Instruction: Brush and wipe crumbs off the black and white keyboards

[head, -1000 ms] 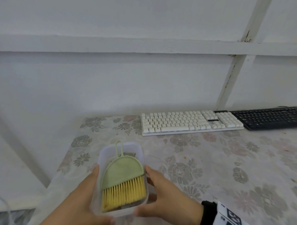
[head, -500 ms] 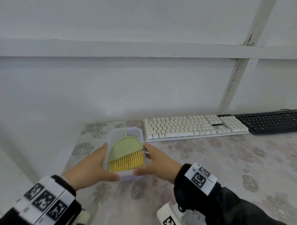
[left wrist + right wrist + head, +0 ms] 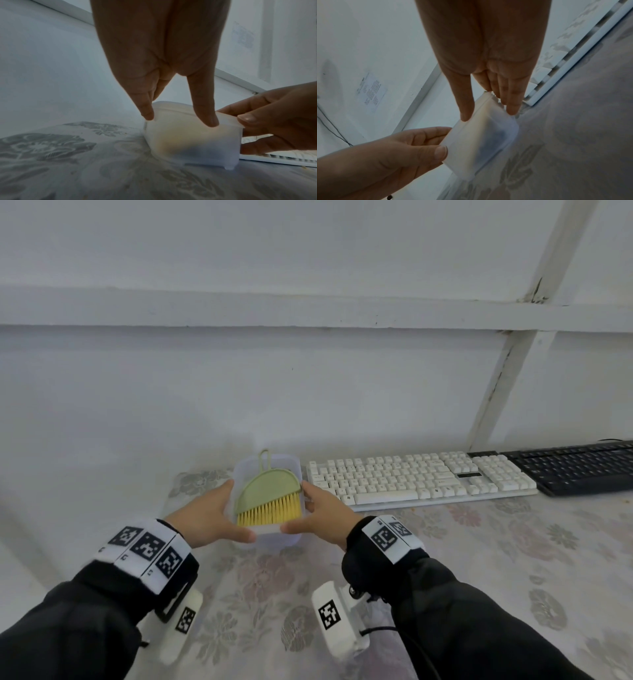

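Note:
A green hand brush (image 3: pixel 267 491) with yellow bristles lies in a translucent plastic container (image 3: pixel 274 539), just left of the white keyboard (image 3: pixel 421 477). My left hand (image 3: pixel 230 510) grips the container's left side, thumb round its near edge. My right hand (image 3: pixel 308 508) grips the right side the same way. In the left wrist view, my left hand (image 3: pixel 179 121) has finger and thumb on the container (image 3: pixel 188 142), whose base is down at the tablecloth. My right hand (image 3: pixel 488 115) holds the container (image 3: pixel 481 142) by its rim. The black keyboard (image 3: pixel 575 467) lies right of the white one.
The table wears a floral tablecloth (image 3: pixel 479 559) with a few crumbs on it. A white wall (image 3: pixel 308 405) rises close behind the container and keyboards. The table's left edge (image 3: pixel 171 494) runs just left of my left hand.
Both hands have carried the container with the brush away from me, from the table's near left up to the white keyboard's left end. My arms have stretched out.

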